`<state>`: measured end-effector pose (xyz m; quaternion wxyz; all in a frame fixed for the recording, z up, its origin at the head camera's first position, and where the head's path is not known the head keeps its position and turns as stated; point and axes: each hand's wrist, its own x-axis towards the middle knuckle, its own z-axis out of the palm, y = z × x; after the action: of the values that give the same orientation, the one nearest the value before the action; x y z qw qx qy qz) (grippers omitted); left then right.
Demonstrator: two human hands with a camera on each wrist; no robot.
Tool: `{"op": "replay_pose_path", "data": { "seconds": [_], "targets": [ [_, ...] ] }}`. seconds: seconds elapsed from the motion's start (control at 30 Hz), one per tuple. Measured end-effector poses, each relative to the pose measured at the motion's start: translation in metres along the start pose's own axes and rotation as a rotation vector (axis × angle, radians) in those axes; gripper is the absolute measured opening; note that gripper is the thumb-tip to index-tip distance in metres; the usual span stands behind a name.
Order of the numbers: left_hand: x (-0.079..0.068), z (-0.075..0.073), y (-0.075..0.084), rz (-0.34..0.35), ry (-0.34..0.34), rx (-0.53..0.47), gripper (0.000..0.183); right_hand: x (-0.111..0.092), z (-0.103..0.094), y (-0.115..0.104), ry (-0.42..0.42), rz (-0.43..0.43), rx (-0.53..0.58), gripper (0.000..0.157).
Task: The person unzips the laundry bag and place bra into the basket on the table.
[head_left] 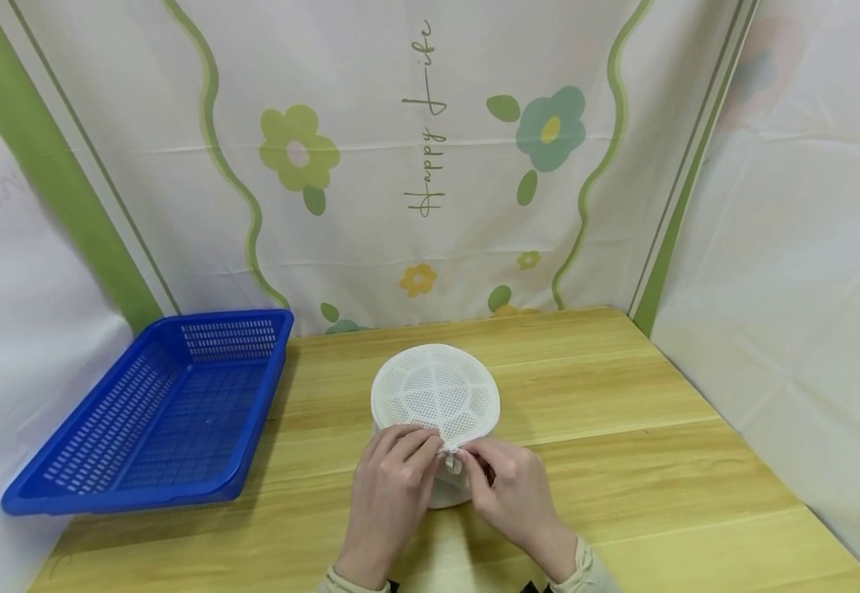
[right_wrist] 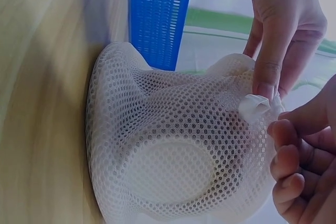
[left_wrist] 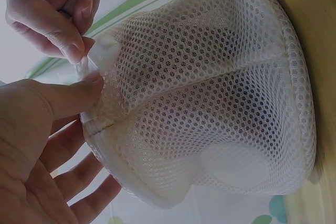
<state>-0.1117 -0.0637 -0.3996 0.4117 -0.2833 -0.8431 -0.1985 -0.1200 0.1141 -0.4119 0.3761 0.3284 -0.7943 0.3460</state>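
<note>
A white mesh laundry bag (head_left: 433, 387), round and drum-shaped, stands upright on the wooden table. Its lid faces up, with a zipper along the rim. My left hand (head_left: 393, 482) pinches the near edge of this rim, thumb on the outside and fingers over the lid side in the left wrist view. Beside it, my right hand (head_left: 513, 492) pinches the rim at the zipper end with thumb and forefinger. A small white fabric tab (right_wrist: 253, 107) sticks out between the hands. Through the mesh shows a pale round shape (right_wrist: 170, 171); what it is I cannot tell.
To the left, a blue plastic basket (head_left: 233, 486) with slotted walls sits on the table (head_left: 586, 403). A white curtain (head_left: 371, 66) with flowers and lettering hangs behind the table, and pale cloth (head_left: 793, 247) closes off both sides.
</note>
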Motion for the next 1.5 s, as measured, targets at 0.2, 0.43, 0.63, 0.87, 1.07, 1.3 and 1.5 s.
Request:
{"op": "replay_pose_path", "data": {
  "seconds": [0.2,0.43,0.63,0.87,1.07,1.3,1.5],
  "targets": [
    [0.0008,-0.0027,-0.0037,0.0,0.041,-0.012,0.012,0.0025,-0.0025,0.0034,0.016,0.039,0.001,0.008],
    [-0.0001,-0.0046,-0.0051,0.014,0.05,0.01,0.017,0.0032,-0.0015,0.004,0.023,0.043,0.022,0.009],
    [0.0008,-0.004,-0.0041,0.014,0.037,-0.01,0.019,0.0031,-0.0011,0.0023,0.017,0.058,0.038,0.008],
    [0.0028,-0.002,-0.003,0.081,-0.018,-0.031,0.017,0.0015,0.0014,0.0002,0.029,0.017,0.043,0.011],
    [0.0028,-0.0007,-0.0008,0.116,-0.018,-0.032,0.018,-0.001,0.0047,-0.0022,0.012,-0.033,0.072,0.01],
    [0.0021,-0.0009,-0.0003,0.132,0.01,-0.016,0.019,-0.0027,0.005,-0.0032,-0.002,-0.038,0.083,0.01],
    [0.0019,-0.0014,0.0004,0.118,0.007,-0.002,0.018,-0.0026,0.0043,-0.0033,-0.004,-0.03,0.079,0.011]
  ]
}}
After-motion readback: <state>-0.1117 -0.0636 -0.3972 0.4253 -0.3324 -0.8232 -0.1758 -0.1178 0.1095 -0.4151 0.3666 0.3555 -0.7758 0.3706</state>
